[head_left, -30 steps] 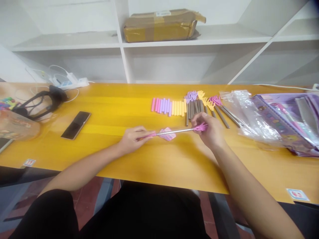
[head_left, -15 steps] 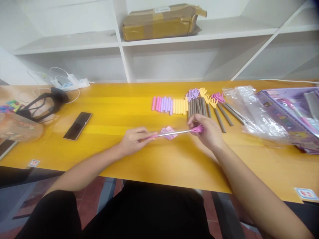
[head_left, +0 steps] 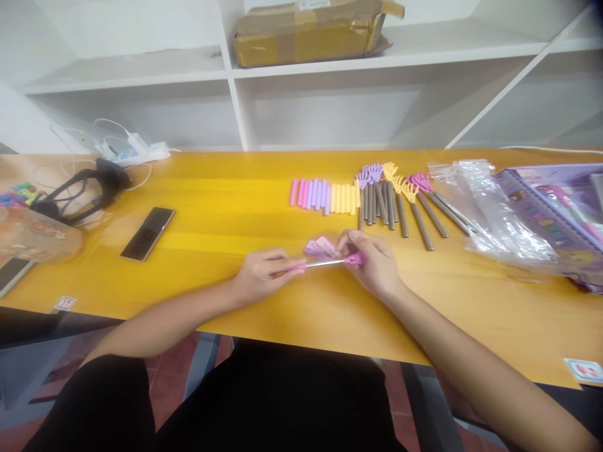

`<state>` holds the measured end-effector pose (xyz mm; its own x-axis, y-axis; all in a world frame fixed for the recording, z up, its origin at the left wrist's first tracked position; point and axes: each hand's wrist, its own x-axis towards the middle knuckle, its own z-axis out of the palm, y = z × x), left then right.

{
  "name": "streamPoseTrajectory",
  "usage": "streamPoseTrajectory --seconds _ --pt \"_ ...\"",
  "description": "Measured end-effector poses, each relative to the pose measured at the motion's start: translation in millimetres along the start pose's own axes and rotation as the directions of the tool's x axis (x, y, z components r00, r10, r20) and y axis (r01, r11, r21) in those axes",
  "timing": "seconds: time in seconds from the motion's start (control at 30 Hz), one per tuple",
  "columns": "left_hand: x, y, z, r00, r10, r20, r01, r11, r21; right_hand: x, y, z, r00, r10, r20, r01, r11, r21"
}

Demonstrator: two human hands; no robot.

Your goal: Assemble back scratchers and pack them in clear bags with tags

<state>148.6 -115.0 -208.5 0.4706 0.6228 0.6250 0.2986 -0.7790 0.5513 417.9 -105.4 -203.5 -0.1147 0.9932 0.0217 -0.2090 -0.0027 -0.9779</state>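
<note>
Holding one pink telescopic rod [head_left: 325,263] level above the yellow surface [head_left: 226,226], at its near middle. Left hand [head_left: 261,275] pinched shut on the pink handle end; right hand [head_left: 372,267] closed round the pink claw-shaped head. Silver shaft showing between the two grips. Small pink cards [head_left: 320,248] lying flat just behind the shaft, print too small to read. Further back: row of pink, lilac and yellow sleeves [head_left: 323,196], then grey rods with coloured claw heads [head_left: 396,201] fanned beside it. Clear plastic bags [head_left: 490,207] and purple box [head_left: 551,213] at far right, box lettering blurred. Dark phone [head_left: 147,233] at left, black strap [head_left: 80,191] and white power strip [head_left: 132,150] beyond. Small red-printed stickers [head_left: 65,303] near front edge, unreadable. Taped cardboard parcel [head_left: 315,31] on shelf, label illegible.
</note>
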Motion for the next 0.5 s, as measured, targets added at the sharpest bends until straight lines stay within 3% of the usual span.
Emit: streamPoseTrajectory --seconds 0.33,0.5 --pt "-0.2 5.7 3.3 0.999 0.036 0.009 -0.036 0.998 0.041 -5.2 9.5 12.9 0.994 0.093 0.050 -0.096 0.994 0.057" --pt "-0.9 6.3 6.7 0.998 0.064 -0.003 -0.064 0.997 0.031 -9.0 9.5 16.8 0.995 0.070 0.070 -0.073 0.997 0.040"
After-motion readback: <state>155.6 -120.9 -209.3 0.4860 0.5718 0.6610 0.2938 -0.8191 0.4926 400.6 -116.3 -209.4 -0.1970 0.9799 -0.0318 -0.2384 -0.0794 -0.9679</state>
